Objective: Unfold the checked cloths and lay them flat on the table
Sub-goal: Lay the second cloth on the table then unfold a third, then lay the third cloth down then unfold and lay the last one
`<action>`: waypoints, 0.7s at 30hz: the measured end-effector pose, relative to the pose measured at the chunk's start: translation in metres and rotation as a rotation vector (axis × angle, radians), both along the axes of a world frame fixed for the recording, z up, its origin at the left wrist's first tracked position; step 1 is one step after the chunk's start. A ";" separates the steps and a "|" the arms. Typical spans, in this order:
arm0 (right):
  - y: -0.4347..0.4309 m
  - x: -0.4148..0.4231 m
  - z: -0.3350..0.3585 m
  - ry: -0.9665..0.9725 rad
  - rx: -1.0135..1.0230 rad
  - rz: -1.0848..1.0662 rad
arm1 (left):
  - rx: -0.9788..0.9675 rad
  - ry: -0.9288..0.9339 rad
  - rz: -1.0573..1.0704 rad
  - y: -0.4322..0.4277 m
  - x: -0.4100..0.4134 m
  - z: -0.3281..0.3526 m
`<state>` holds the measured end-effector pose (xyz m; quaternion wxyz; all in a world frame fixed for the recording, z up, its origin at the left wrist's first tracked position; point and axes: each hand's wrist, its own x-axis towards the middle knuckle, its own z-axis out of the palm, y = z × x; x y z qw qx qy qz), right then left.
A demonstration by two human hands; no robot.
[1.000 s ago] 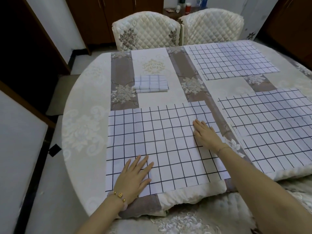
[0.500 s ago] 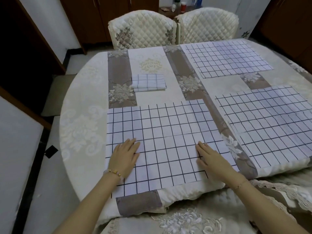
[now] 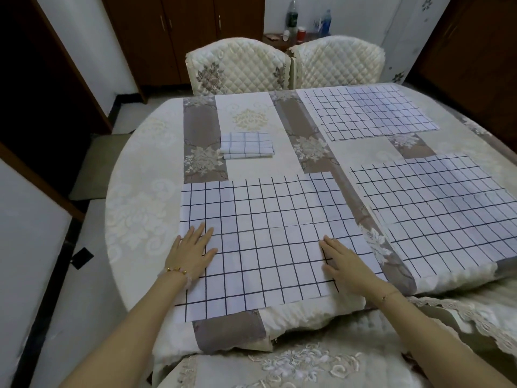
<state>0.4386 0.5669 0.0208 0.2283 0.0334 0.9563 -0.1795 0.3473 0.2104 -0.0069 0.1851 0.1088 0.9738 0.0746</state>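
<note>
A white cloth with dark checks (image 3: pixel 268 233) lies spread flat at the near edge of the table (image 3: pixel 134 208). My left hand (image 3: pixel 191 252) rests flat on its left edge, fingers straight. On the cloth's right side my right hand (image 3: pixel 345 263) presses down, palm flat. Two more checked cloths lie unfolded: one at the right (image 3: pixel 436 211), one at the far right (image 3: pixel 366 112). A small stack of folded checked cloths (image 3: pixel 246 145) sits beyond the near cloth, towards the table's middle.
The table wears a cream and brown floral cover. Two quilted chairs (image 3: pixel 237 70) stand at the far side. Bottles and a cup (image 3: pixel 300 33) sit on a shelf behind them. A chair back with embroidery (image 3: pixel 293 365) is just below my arms.
Both hands have slid outwards and towards me over the near cloth, the left from its near edge up to its left edge, the right from mid-cloth down to the right side.
</note>
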 end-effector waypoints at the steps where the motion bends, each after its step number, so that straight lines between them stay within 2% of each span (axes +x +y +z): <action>1: 0.000 -0.001 0.006 -0.006 -0.059 -0.048 | 0.024 -0.006 0.000 0.000 -0.001 0.005; 4: 0.000 0.001 0.029 0.041 -0.280 -0.247 | 0.255 0.062 0.081 0.000 0.009 0.026; 9: -0.016 0.021 0.059 0.158 -0.467 -0.292 | 0.677 0.036 0.349 0.002 0.069 0.059; 16: -0.089 0.060 0.091 0.273 -0.727 -0.274 | 0.946 0.132 0.694 -0.024 0.185 0.065; 21: -0.182 0.112 0.121 0.221 -0.869 -0.032 | 1.041 0.257 1.074 -0.055 0.296 0.047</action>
